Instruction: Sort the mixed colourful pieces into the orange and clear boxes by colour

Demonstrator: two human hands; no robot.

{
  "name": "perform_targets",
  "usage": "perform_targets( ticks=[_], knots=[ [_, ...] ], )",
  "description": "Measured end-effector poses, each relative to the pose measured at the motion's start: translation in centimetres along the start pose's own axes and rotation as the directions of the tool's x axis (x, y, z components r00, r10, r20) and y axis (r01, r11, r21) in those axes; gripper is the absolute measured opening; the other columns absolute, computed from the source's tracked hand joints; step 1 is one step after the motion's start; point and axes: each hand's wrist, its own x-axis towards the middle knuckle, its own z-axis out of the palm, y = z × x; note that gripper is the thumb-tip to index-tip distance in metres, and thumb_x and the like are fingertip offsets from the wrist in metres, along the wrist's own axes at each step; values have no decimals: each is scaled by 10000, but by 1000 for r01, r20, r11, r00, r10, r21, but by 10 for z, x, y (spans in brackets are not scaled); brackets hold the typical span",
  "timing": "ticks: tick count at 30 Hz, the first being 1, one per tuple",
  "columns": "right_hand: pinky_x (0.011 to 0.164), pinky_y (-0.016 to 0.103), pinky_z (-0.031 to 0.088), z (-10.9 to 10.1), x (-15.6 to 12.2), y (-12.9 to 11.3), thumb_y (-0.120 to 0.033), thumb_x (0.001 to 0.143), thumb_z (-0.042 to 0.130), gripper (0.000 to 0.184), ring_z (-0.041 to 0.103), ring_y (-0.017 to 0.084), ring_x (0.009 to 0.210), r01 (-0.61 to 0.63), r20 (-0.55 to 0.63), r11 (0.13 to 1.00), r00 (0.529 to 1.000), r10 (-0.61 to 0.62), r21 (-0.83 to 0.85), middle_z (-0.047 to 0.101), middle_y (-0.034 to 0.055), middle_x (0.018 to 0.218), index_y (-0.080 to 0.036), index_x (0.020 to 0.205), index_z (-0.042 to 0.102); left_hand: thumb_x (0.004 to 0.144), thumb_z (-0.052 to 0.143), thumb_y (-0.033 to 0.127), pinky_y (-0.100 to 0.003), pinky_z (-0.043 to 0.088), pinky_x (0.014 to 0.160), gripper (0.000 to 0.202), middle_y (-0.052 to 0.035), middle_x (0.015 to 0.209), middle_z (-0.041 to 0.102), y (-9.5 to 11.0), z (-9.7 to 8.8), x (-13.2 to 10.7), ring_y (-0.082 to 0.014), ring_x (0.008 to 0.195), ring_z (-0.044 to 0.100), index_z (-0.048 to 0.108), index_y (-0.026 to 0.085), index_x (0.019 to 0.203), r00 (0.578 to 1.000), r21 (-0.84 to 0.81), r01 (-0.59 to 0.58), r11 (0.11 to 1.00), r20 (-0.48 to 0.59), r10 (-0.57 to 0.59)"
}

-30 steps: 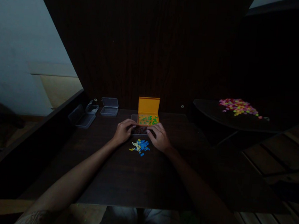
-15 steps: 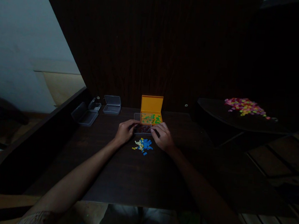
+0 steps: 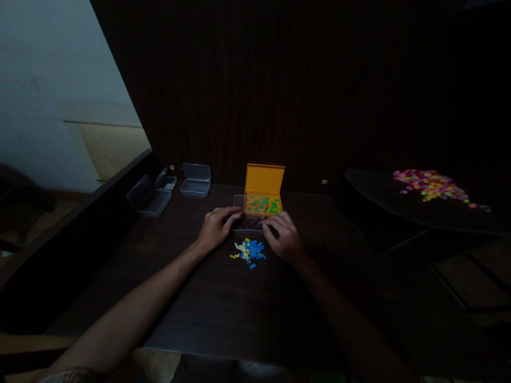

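A clear plastic box (image 3: 248, 229) with dark reddish pieces in it rests on the table between my hands, its raised lid partly behind it. My left hand (image 3: 216, 230) grips the box's left side with curled fingers. At the right side, the fingers of my right hand (image 3: 284, 237) close on the box edge. Just behind stands an open orange case (image 3: 264, 179) with green pieces in its base. Nearer to me lies a small heap of blue, yellow and cream toy bricks (image 3: 253, 249). The scene is dim, so fingertip detail is hard to see.
Open clear boxes (image 3: 196, 180) stand at the back left of the dark table (image 3: 244, 321). A raised side panel (image 3: 68, 229) bounds the left, a tall dark panel (image 3: 229, 82) the back. Many colourful small pieces (image 3: 432, 186) lie on a shelf (image 3: 372, 190) at the right.
The whole view has shifted slightly, so everything sits a little further right in the picture. Both hands stay at the clear box, with hardly any movement of the fingers.
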Motion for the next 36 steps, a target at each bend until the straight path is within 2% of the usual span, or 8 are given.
perform_targets(
  ticks=[3,7,11,16,19,27,32,36],
  knots=[
    [799,415,494,0,-1,3,-185,898,503,193,565,235,834,11,2,1000,1000,-11,-9,669,73,821,-212,847,687,965,444,243,-333,532,900,267,-53,1020,742,-1,-4,-1,-191,954,692,640,196,1142,1000,-39,20,999,14,-19],
    [805,406,505,2,-4,9,-89,816,486,240,572,234,847,19,6,1000,1000,-19,-10,658,72,843,-206,872,689,966,416,247,-334,521,912,260,-70,1021,711,-2,-15,-4,-190,961,670,617,175,1115,1000,-42,7,999,14,-7],
    [835,398,521,6,-8,16,-25,708,467,364,588,241,897,-14,23,1000,1000,15,-16,648,88,899,-183,954,685,908,526,295,-386,500,962,257,-98,1115,647,-7,-28,-8,-230,1062,618,604,176,1122,987,23,-63,998,149,59],
    [848,405,523,9,-8,17,-33,724,473,352,596,246,907,-49,66,996,996,54,-75,671,91,919,-184,966,679,806,663,344,-484,410,1089,538,-149,1352,520,-11,-33,-8,-301,1277,491,493,184,1290,962,18,-101,995,255,93],
    [858,413,519,9,-7,14,-40,737,467,361,598,249,919,-27,80,997,996,33,-76,683,96,942,-179,994,680,767,711,360,-515,377,1116,703,-170,1416,473,-12,-30,-8,-317,1320,460,404,181,1374,956,-2,-70,998,284,68],
    [827,410,534,11,-4,8,-29,768,416,405,585,239,887,66,155,998,986,-62,-21,699,100,953,-161,1053,672,702,782,310,-454,489,993,1045,-181,1348,547,-18,-27,-6,-265,1166,601,116,225,1502,963,-174,101,980,264,-52],
    [840,408,537,9,-5,7,-39,783,412,413,592,230,902,56,173,998,984,-53,-12,703,89,978,-174,1078,668,642,821,320,-381,522,900,1134,-109,1218,568,-25,-29,-3,-203,1007,608,104,230,1515,972,-157,110,981,225,-72],
    [850,431,538,9,-5,8,-53,786,425,402,600,236,898,53,172,998,984,-49,-22,705,94,975,-175,1078,674,637,819,347,-362,530,843,1108,-97,1180,535,-32,-38,-1,-185,926,596,155,214,1514,975,-122,114,986,203,-88]
  ],
)
